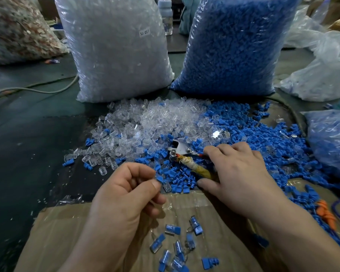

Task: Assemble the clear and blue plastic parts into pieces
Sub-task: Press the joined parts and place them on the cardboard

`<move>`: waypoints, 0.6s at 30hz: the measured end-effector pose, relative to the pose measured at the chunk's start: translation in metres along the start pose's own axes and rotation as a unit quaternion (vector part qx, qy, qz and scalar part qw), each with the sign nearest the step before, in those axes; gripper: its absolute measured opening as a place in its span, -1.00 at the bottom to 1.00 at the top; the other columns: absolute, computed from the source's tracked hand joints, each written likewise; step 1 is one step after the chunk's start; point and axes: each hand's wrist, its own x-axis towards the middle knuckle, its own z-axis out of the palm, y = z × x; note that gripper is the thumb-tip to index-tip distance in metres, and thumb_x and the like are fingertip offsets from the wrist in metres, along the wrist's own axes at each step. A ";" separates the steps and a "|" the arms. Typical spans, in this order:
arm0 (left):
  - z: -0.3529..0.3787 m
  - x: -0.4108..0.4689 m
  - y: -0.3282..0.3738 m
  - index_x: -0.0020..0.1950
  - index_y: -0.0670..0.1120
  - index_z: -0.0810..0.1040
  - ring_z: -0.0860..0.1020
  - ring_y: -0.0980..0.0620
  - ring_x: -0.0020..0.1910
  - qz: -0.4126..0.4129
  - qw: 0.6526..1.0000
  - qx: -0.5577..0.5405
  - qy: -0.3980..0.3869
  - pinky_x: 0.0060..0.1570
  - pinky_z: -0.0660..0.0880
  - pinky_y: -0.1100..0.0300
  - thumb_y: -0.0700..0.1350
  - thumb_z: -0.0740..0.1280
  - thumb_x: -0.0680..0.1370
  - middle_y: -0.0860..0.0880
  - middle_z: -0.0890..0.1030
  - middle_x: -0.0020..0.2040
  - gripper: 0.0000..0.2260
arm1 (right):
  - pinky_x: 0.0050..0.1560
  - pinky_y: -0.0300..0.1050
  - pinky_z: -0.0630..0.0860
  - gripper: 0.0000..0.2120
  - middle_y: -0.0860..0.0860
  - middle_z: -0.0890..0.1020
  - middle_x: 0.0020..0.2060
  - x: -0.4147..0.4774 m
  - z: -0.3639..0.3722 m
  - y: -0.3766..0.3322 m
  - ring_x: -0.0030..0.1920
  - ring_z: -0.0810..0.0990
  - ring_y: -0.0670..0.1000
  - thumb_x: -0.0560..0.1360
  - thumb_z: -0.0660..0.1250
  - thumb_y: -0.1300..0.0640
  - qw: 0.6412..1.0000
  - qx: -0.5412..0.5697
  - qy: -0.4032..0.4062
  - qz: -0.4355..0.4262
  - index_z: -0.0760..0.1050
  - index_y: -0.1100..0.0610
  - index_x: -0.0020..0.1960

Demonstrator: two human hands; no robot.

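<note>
Blue-capped clear piece, L hand

A heap of small clear plastic caps spreads across the centre of the frame, merging on its right into a wider spill of ribbed blue plugs, while about ten assembled pieces, blue seated in clear, lie scattered at lower centre and a single piece sits pinched in the left hand.
</note>
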 end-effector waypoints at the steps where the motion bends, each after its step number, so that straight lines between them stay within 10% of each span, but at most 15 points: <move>1: 0.000 0.000 -0.001 -0.25 0.03 0.64 0.57 -0.06 -0.48 -0.001 1.000 -0.004 0.000 -0.56 0.49 0.22 -0.34 0.37 0.50 -0.21 0.63 -0.37 -0.72 | 0.20 0.07 0.29 -0.40 -0.13 0.44 0.16 0.001 -0.001 -0.001 0.19 0.29 0.06 0.43 0.23 -0.37 1.000 0.006 0.002 0.001 0.19 -0.15 0.36; 9: -0.002 0.003 -0.003 -0.20 0.03 0.64 0.55 -0.05 -0.48 0.006 0.998 -0.053 0.034 -0.54 0.50 0.20 -0.11 0.42 0.30 -0.24 0.66 -0.29 -0.90 | -0.10 -0.22 0.31 -0.48 -0.21 0.39 -0.01 -0.015 -0.020 -0.002 -0.03 0.39 -0.14 0.36 0.20 -0.15 0.980 0.168 0.106 -0.027 0.33 -0.08 0.30; 18: -0.011 0.006 -0.007 -0.14 0.02 0.61 0.52 0.02 -0.45 0.054 0.998 -0.005 0.019 -0.51 0.47 0.23 -0.18 0.38 0.49 -0.12 0.60 -0.35 -0.90 | 0.13 -0.36 0.28 -0.36 -0.31 0.38 0.20 -0.028 -0.024 -0.009 0.20 0.27 -0.26 0.35 0.09 -0.24 0.981 0.126 -0.002 -0.151 0.21 -0.20 0.43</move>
